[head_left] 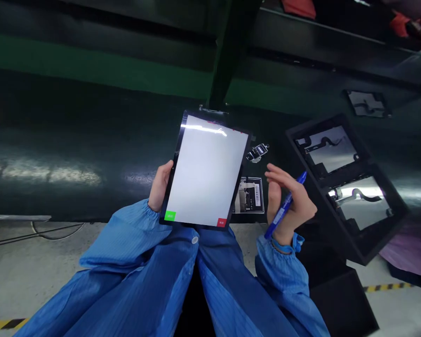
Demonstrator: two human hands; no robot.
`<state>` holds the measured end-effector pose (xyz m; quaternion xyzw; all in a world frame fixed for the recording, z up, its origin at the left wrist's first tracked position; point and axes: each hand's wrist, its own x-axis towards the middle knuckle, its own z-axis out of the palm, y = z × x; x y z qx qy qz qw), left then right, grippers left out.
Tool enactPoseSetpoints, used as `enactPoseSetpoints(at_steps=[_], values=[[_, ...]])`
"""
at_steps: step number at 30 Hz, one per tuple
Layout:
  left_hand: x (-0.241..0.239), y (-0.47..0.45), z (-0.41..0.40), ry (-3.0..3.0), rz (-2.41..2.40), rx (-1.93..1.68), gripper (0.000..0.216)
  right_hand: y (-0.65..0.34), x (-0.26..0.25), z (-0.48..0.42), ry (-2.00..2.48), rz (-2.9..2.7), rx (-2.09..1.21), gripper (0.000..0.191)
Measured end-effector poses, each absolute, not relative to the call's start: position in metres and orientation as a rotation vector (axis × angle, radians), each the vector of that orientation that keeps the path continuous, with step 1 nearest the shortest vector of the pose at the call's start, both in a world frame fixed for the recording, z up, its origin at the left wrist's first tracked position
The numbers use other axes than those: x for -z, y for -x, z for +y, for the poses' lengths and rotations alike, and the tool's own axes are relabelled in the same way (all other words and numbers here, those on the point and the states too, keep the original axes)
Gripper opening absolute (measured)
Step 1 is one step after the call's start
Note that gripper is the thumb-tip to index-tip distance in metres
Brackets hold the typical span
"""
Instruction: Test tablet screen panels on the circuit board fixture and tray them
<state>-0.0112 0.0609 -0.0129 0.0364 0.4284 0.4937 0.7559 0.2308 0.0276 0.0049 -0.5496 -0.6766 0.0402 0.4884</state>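
My left hand (160, 186) grips the lower left edge of a black-framed tablet (206, 171), whose pale screen shows a green button and a red button along its bottom edge. My right hand (289, 203) is raised beside the tablet, holding a blue marker pen (281, 216) between its fingers and palm. Nearest that hand, on the bench, lie a small metal bracket (257, 152) and a labelled circuit board (248, 195) on a black square.
A black tray (347, 187) with two cut-out compartments holding metal-and-cable parts stands right of my right hand. Another such part (366, 104) lies beyond it on the dark glossy bench (91, 140). Below lies a grey floor (56, 262) with yellow-and-black tape.
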Motion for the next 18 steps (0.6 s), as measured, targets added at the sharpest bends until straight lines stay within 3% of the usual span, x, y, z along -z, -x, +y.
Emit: enactPoseSetpoints(at_steps=[7, 12, 18], values=[[0.019, 0.042, 0.054, -0.027, 0.978, -1.269, 0.038, -0.273, 0.064, 0.032, 1.558, -1.863, -0.179, 0.016], [0.022, 0.05, 0.053, -0.056, 1.038, -1.356, 0.047, -0.276, 0.075, 0.036, 1.6, -1.913, -0.115, 0.019], [0.039, 0.049, 0.055, -0.047, 1.088, -1.487, 0.031, -0.279, 0.079, 0.04, 1.623, -1.955, -0.094, 0.02]])
